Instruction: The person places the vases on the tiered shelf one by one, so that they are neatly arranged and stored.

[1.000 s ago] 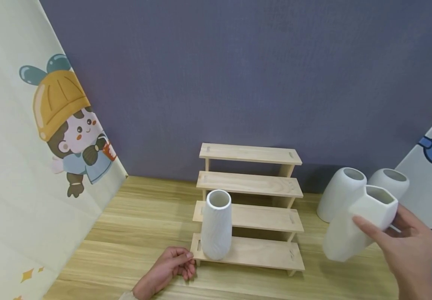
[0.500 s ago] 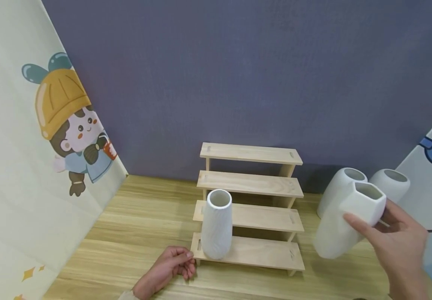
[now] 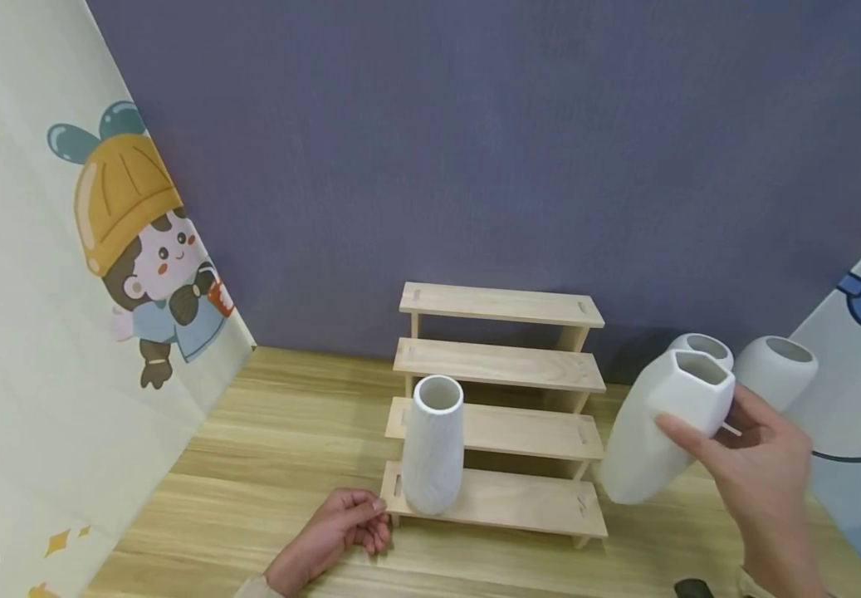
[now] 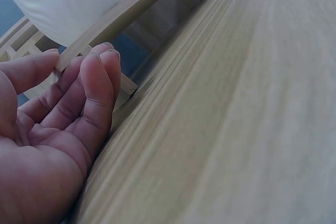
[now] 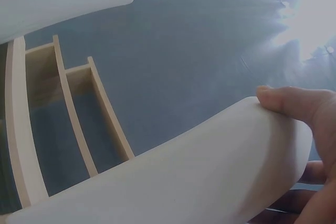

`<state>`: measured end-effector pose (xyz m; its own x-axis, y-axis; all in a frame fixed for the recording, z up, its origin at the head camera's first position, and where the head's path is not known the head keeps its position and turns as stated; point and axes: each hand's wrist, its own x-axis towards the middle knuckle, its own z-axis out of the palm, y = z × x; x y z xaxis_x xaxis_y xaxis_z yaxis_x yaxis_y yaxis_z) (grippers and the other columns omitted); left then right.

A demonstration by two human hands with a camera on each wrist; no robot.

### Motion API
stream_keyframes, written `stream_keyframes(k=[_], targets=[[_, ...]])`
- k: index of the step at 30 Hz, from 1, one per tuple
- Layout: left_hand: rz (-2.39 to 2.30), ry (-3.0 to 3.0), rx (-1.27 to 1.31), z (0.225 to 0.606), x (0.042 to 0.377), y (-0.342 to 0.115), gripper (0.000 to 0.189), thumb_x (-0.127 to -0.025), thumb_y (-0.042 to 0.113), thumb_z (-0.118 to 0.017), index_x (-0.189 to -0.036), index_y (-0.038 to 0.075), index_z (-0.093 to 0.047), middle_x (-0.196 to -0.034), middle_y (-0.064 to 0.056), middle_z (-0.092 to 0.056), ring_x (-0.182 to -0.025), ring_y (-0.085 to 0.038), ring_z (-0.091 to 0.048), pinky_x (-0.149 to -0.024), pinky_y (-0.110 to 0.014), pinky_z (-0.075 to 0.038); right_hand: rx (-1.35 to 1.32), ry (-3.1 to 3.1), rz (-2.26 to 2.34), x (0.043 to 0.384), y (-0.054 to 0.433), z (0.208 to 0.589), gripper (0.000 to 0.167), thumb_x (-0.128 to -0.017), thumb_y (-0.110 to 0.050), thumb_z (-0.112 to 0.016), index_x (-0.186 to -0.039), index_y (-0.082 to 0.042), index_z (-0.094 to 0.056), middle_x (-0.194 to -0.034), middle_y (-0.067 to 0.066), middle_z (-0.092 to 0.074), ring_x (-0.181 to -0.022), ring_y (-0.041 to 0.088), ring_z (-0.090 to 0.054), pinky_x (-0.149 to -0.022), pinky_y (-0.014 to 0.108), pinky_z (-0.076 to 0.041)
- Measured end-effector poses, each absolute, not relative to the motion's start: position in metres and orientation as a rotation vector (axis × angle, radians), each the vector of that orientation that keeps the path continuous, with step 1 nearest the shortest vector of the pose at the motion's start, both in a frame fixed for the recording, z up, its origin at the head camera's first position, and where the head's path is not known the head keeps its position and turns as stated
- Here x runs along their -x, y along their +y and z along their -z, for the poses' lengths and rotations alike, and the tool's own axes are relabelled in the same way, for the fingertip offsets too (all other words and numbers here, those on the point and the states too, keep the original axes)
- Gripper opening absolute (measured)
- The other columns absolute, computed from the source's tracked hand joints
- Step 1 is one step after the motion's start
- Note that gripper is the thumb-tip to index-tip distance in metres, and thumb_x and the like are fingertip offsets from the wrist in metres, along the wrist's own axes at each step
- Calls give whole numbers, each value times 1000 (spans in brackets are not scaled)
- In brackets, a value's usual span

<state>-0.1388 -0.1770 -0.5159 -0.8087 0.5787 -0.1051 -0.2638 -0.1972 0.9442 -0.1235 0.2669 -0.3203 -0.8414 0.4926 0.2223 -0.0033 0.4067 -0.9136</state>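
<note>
My right hand (image 3: 755,465) grips a white vase with an angular mouth (image 3: 662,432) near its top, thumb on the near side. The vase tilts, its base to the left, beside the right end of a four-step wooden display stand (image 3: 520,502). In the right wrist view this vase (image 5: 173,182) crosses the lower part. My left hand (image 3: 340,531) pinches the front left corner of the stand's lowest step, thumb above and curled fingers below, as the left wrist view shows for the left hand (image 4: 58,114). A textured white round-mouthed vase (image 3: 433,448) stands upright on that step's left part.
Two more white vases stand at the back right, one (image 3: 702,345) partly hidden by the held vase, the other (image 3: 777,370) beside it. A dark blue backdrop (image 3: 475,149) rises behind the stand. Printed panels flank the wood-grain table (image 3: 251,448). A dark object (image 3: 692,588) shows at the bottom edge.
My right hand has carried the angular vase leftward, closer to the stand, and it now covers more of one vase behind. The left hand and the vase on the stand have stayed put.
</note>
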Motion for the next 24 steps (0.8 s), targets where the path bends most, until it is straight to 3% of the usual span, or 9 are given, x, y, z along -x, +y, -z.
stream_keyframes(k=[7, 15, 24], targets=[[-2051, 1524, -374, 517, 139, -178, 22, -105, 18, -49, -95, 10, -67, -80, 7, -75, -72, -4, -70, -63, -17, -58, 301, -2121, -1523, 128, 255, 320, 67, -68, -1, -90, -130, -15, -67, -91, -21, -72, -73, -2, -69, -64, 9, -54], [-2044, 1520, -368, 516, 139, -177, 23, -106, 18, -49, -95, 10, -67, -81, 7, -75, -72, -3, -70, -63, -17, -58, 260, -2205, -1366, 130, 242, 317, 65, -69, -8, -92, -129, -16, -67, -90, -25, -69, -73, 0, -67, -65, 11, -54], [-2055, 1514, -379, 514, 138, -177, 22, -105, 17, -49, -95, 10, -67, -81, 6, -75, -71, -3, -70, -63, -17, -58, 101, -2085, -1517, 134, 232, 315, 64, -65, 7, -89, -124, -8, -69, -92, -13, -74, -70, 3, -70, -66, 13, -57]])
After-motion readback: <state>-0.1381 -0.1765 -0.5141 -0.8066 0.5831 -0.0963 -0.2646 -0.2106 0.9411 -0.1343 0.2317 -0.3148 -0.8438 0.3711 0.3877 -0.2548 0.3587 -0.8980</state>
